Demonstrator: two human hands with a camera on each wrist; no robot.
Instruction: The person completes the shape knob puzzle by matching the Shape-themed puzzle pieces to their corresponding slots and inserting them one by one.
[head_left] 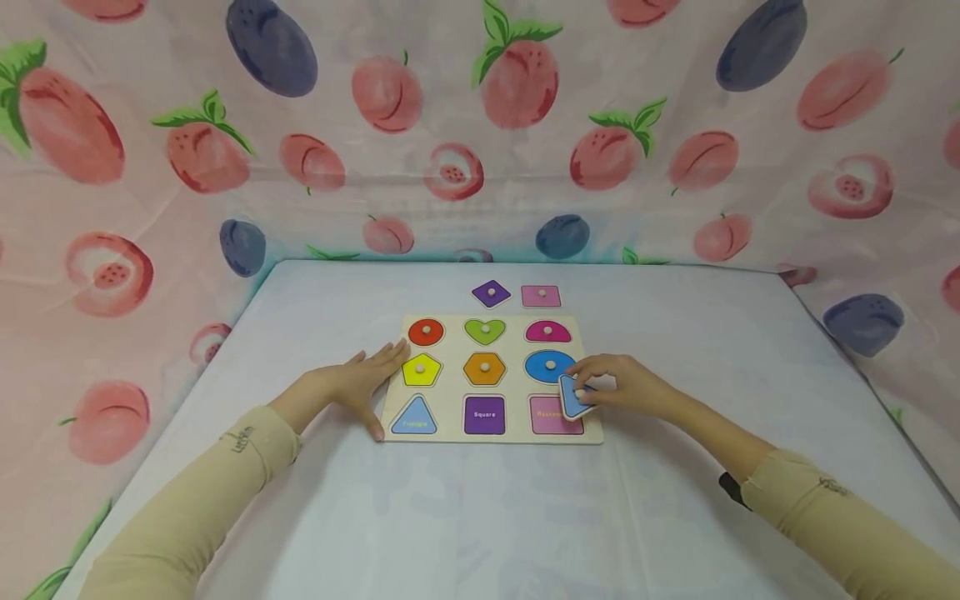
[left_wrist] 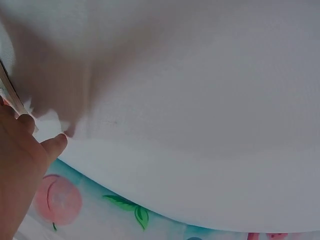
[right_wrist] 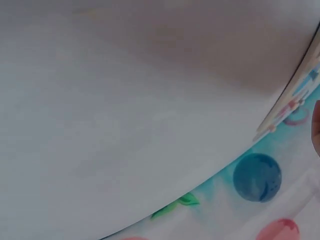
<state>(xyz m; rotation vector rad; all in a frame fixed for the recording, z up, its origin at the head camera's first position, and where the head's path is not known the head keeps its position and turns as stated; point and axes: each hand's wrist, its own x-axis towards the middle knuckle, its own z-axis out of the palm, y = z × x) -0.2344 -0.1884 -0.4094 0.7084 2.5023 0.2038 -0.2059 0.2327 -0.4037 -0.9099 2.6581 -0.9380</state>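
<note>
A shape puzzle board [head_left: 450, 417] lies flat on the white table. My left hand [head_left: 358, 385] rests along the board's left edge, fingers spread and fairly straight; the left wrist view shows part of this hand [left_wrist: 25, 150] by the edge. With thumb and fingers my right hand [head_left: 626, 385] pinches a blue triangle piece [head_left: 572, 400] by its knob, tilted over the pink rectangle recess [head_left: 546, 414]. The blue triangle recess [head_left: 414, 418] and the purple square recess [head_left: 484, 423] hold no pieces. Only a sliver of the right hand [right_wrist: 316, 130] shows in its wrist view.
Behind the board lie a purple square piece [head_left: 491, 293] and a pink rectangle piece [head_left: 542, 296]. Knobbed pieces fill the two upper rows, among them an orange hexagon [head_left: 484, 368]. A fruit-print cloth [head_left: 517, 217] hangs behind the table [head_left: 480, 517].
</note>
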